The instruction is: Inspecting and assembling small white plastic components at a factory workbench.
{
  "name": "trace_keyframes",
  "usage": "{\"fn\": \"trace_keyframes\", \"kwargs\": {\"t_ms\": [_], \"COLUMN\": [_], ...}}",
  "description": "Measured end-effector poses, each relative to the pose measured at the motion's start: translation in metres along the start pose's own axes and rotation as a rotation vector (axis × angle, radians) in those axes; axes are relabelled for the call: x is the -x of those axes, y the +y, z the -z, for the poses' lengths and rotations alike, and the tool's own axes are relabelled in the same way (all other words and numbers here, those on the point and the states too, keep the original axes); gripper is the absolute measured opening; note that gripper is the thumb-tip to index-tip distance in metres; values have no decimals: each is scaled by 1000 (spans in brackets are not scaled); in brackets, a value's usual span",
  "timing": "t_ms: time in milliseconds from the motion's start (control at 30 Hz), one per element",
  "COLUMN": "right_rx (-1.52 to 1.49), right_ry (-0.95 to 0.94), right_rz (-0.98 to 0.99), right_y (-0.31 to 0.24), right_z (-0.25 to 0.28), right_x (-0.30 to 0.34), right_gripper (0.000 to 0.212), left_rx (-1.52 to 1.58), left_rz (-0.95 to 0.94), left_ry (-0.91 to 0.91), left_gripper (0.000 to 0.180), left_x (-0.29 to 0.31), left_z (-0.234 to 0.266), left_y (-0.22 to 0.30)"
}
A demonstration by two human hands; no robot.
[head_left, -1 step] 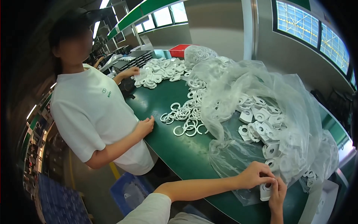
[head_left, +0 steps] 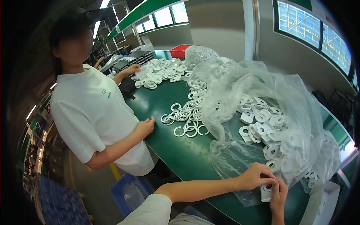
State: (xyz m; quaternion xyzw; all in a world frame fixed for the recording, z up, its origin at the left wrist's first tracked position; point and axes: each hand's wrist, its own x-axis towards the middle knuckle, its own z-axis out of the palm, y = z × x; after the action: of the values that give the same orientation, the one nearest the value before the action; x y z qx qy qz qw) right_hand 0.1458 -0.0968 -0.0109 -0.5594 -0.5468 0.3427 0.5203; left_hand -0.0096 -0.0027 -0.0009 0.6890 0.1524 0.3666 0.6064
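Note:
At the front right of the green table, my right hand (head_left: 278, 195) grips a small white plastic part (head_left: 266, 196) with a round hole and a rounded end. My left hand (head_left: 255, 176) reaches across from the left, its thumb and index finger pinched together at the top of this part, meeting my right fingertips. Whatever lies between the pinched fingertips is too small to make out. Just beyond my hands, similar white parts (head_left: 261, 117) are heaped in a clear plastic bag (head_left: 296, 99). Farther left lie loose white open rings (head_left: 191, 123).
The green table (head_left: 157, 101) runs away to the far left. A co-worker in a white shirt (head_left: 93, 108) stands at its left side, one hand (head_left: 132, 69) at a pile of white parts (head_left: 161, 72). A red bin (head_left: 179, 50) stands behind; a blue bin (head_left: 122, 197) sits below the table's edge.

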Motion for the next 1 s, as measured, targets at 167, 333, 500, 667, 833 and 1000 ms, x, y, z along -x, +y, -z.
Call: {"fn": "trace_keyframes", "kwargs": {"t_ms": [167,333,500,667,833,1000], "right_rx": [124,-144,-66,-177,-63,157], "right_ry": [40,-72,-22,72,113,95], "right_rz": [44,-97,-156,-102,-109,39], "right_y": [-11,-22,-9,-3,-6,-16], "right_z": [3,0,7,2,12,13], "right_x": [-4,-15,-6,-4,-5,-4], "right_gripper": [31,27,20,19,19,20], "left_rx": [-121,-191,-46,-165,58,-246], "left_rz": [-33,13,142,143,252,103], "left_ry": [39,167,93,-4,-44,-12], "left_gripper": [10,11,22,36,26,14], "left_x": [-4,-8,-6,-1,-3,2], "left_z": [-4,3,-2,-8,-2,-3], "left_y": [-6,24,-3,7,8,13]}}
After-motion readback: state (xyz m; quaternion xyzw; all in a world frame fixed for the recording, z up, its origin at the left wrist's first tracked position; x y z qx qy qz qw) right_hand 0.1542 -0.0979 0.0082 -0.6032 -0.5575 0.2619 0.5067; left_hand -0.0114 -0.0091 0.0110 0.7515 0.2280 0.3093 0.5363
